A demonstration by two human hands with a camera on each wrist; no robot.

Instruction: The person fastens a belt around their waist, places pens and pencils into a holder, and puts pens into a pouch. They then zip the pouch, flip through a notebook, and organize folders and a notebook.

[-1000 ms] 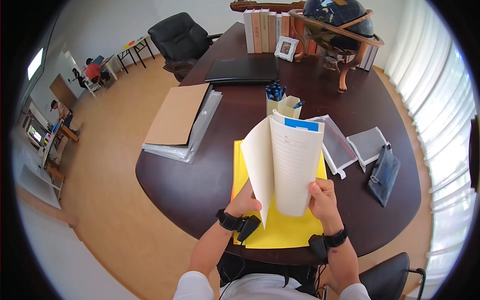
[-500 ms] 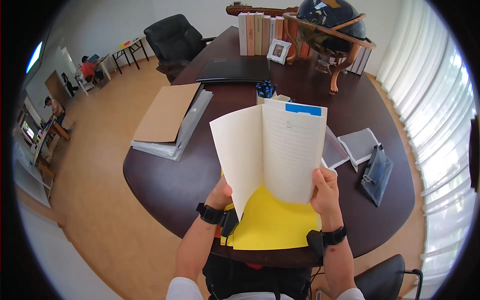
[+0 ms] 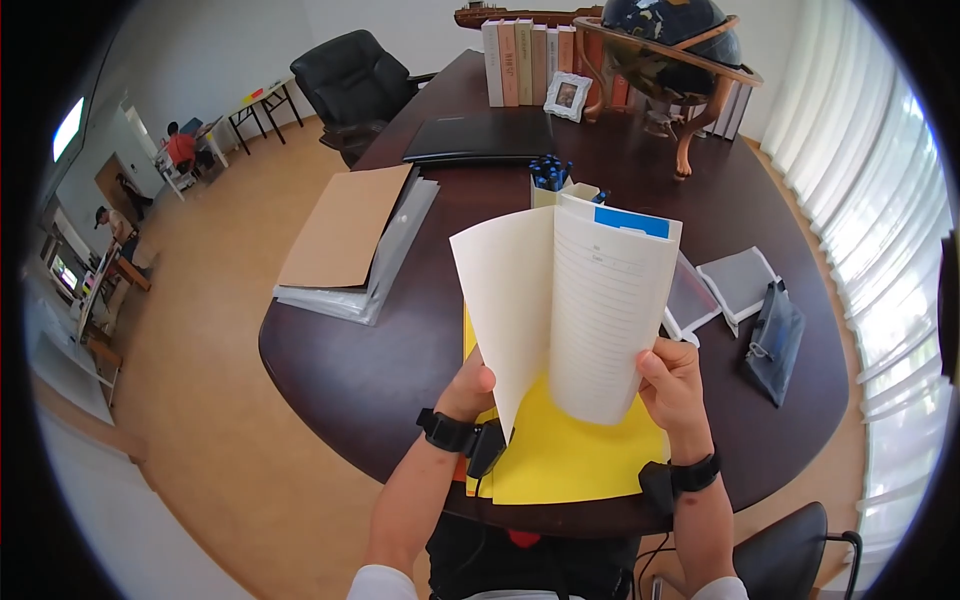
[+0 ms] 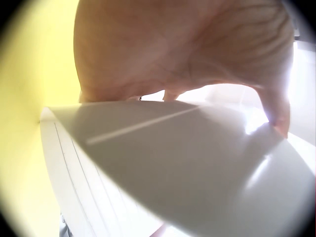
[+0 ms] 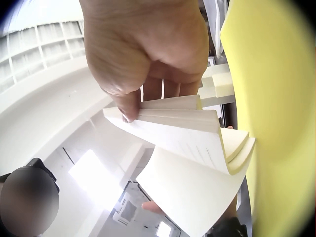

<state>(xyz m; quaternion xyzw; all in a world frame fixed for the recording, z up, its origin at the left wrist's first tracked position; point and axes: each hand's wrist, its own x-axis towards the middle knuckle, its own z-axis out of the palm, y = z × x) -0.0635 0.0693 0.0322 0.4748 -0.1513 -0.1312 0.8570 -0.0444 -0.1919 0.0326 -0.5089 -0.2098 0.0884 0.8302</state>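
An open notebook [image 3: 605, 310] with lined pages and a blue block at its top edge is held up over the desk, its left leaf blank. My left hand [image 3: 468, 390] holds the left side, thumb on the front and the other fingers hidden behind in the head view. On the other side, my right hand [image 3: 676, 388] pinches the page block, thumb [image 5: 129, 108] on the lined face and fingers behind. Yellow sheets or folders [image 3: 575, 465] lie under the notebook at the desk's near edge.
Brown and clear folders [image 3: 345, 225] lie to the left. Behind the notebook stand a pen holder [image 3: 545, 192] and a closed black laptop [image 3: 478, 140]. Mesh pouches [image 3: 738, 285] and a dark pouch [image 3: 775, 345] are at right. A globe [image 3: 672, 50] and upright books [image 3: 525, 65] stand farther back.
The notebook opened wider at first, its left leaf swinging left, then closed slightly again. Both hands keep their hold. The head view shifted a little.
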